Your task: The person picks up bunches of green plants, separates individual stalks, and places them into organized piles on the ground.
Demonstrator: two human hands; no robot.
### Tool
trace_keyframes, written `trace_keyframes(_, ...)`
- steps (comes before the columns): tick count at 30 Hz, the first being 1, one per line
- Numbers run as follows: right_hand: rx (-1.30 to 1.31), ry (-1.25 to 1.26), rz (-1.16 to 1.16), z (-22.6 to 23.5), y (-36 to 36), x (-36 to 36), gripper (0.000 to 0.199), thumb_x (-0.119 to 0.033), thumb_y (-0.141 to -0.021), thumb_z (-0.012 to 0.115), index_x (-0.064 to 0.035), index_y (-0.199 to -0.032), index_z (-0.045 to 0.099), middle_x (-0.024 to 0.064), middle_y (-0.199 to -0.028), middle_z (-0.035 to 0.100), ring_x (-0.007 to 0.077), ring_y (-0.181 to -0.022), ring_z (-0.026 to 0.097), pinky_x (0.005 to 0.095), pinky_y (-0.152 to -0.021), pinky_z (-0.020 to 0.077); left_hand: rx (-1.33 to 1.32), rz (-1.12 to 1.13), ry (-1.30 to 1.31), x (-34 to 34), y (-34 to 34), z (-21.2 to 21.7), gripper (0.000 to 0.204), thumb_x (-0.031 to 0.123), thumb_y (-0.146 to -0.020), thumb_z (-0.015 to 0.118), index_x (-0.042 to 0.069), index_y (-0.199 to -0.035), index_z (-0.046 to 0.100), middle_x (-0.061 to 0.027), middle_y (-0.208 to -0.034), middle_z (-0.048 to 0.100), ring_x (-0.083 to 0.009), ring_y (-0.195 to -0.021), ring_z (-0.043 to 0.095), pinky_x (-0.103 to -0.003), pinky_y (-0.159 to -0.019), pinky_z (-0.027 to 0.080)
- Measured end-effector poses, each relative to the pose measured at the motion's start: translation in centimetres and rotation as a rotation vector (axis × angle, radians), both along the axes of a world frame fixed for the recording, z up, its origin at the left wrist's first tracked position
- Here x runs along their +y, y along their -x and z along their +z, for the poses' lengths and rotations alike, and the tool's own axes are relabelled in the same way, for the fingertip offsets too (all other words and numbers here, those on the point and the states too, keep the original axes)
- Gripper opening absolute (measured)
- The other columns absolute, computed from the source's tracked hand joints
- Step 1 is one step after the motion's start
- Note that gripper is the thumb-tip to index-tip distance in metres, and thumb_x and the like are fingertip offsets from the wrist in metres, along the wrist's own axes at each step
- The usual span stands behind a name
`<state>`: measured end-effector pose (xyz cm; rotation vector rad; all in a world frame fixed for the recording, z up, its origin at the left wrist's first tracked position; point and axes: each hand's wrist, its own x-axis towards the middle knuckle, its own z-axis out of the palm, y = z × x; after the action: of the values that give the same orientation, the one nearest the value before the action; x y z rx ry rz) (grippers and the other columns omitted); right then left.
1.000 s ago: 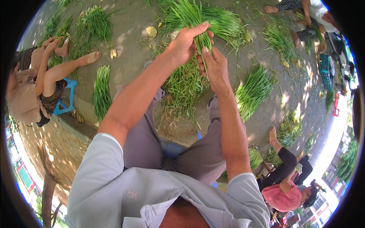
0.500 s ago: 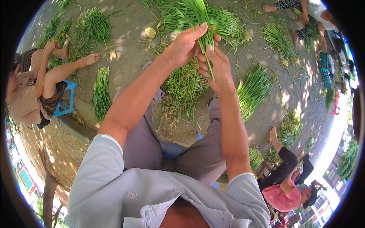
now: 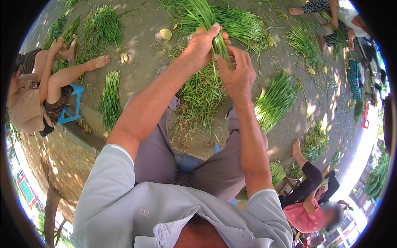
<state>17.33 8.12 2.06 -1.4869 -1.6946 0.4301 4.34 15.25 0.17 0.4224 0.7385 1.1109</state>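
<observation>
A bunch of long, flat green chives [image 3: 202, 13] is held out over the ground, its leafy tops pointing away and its paler stems towards me. My left hand [image 3: 200, 47] is closed round the stems, thumb on top. Just below it, my right hand [image 3: 240, 77] curls about the stem ends, thumb on their left and fingers on their right. Some right fingertips are hidden behind. Beneath my hands a heap of loose green trimmings [image 3: 198, 97] lies between my feet. Beyond it spreads a large pile of chives [image 3: 242, 25].
Neat chive bundles lie at my left [image 3: 111, 101] and right [image 3: 276, 101]. A person on a blue stool [image 3: 74, 105] sits at the left, another in pink [image 3: 306, 217] at the lower right. A teal crate [image 3: 355, 80] stands at the far right.
My right hand has loosened and turned, its thumb now farther from its fingers. The bunch has shifted slightly left, and fewer stem ends stick out below my hands.
</observation>
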Motion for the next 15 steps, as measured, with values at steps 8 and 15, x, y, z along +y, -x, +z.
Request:
trace_keyframes(8,-0.145,-0.165,-0.011,-0.6,0.8,-0.2,0.019,-0.014,-0.080,0.078,-0.0058,-0.096,0.073,0.0087,-0.099,0.065,0.0266,-0.088,0.066,0.0359,-0.073,0.0528,0.021,0.002,0.000,-0.3,-0.8,-0.1,0.018,0.025,-0.103,0.054,0.007,-0.108,0.050,-0.0069,-0.092,0.062,-0.0205,-0.084,0.063,-0.037,-0.075,0.056)
trace_keyframes(15,0.029,-0.154,-0.036,-1.5,0.5,0.1,0.008,-0.010,-0.081,0.073,-0.0067,-0.087,0.071,0.0072,-0.092,0.064,0.0257,-0.078,0.065,0.0359,-0.066,0.0519,0.047,0.004,-0.058,-0.2,-0.5,-0.4,0.023,0.027,-0.102,0.056,0.005,-0.110,0.055,-0.0088,-0.095,0.064,-0.0224,-0.086,0.065,-0.038,-0.078,0.056)
